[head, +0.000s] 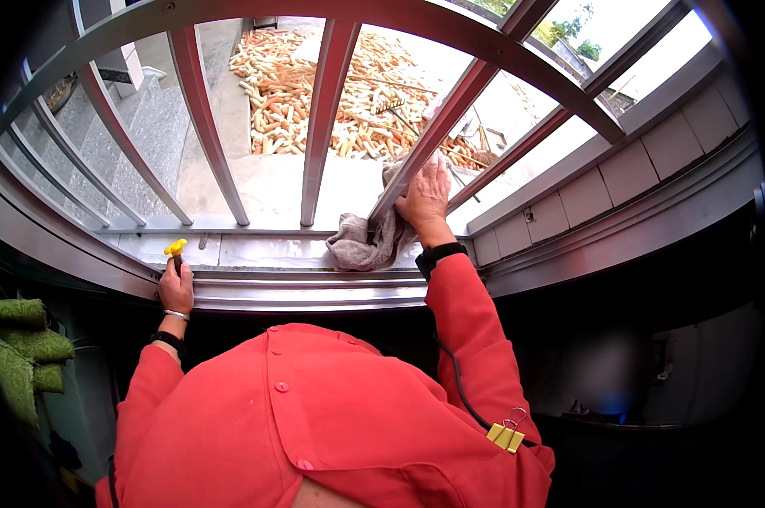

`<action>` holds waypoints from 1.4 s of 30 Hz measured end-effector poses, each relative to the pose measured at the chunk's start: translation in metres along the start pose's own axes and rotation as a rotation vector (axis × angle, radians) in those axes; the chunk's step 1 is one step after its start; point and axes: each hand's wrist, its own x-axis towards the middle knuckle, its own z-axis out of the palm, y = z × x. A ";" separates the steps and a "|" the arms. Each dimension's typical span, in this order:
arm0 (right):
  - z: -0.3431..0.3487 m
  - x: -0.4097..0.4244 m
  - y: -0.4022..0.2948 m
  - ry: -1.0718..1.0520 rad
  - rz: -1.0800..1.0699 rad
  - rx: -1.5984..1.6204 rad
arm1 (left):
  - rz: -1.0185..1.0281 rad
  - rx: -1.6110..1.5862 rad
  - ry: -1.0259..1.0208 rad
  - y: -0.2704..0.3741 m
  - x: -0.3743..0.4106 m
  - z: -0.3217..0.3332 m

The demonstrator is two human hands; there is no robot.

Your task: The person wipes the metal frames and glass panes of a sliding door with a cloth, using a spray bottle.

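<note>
My left hand grips the dark handle of a small tool with a yellow head, above the left part of the metal window track; the kind of tool is unclear. At the right, my right hand reaches to a red-grey metal window bar and presses on a grey-brown cloth. The cloth is bunched around the foot of that bar and hangs partly behind it; its lower folds rest on the white tiled sill. Some of my right fingertips are hard to see against the bright ground.
Curved metal bars fence the window. Beyond them, corn cobs cover the ground, with a rake on them. Stone steps stand outside left, a tiled wall borders the right, and green patterned fabric hangs at the left.
</note>
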 end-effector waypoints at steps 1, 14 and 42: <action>0.011 -0.003 -0.003 -0.092 0.106 -0.021 | 0.006 -0.006 0.013 0.000 0.001 0.000; 0.095 -0.018 0.031 -0.480 -0.051 0.276 | -0.002 -0.048 0.054 0.010 -0.001 -0.003; 0.024 -0.004 0.019 -0.286 0.066 0.451 | 0.008 -0.006 0.047 0.007 0.008 -0.001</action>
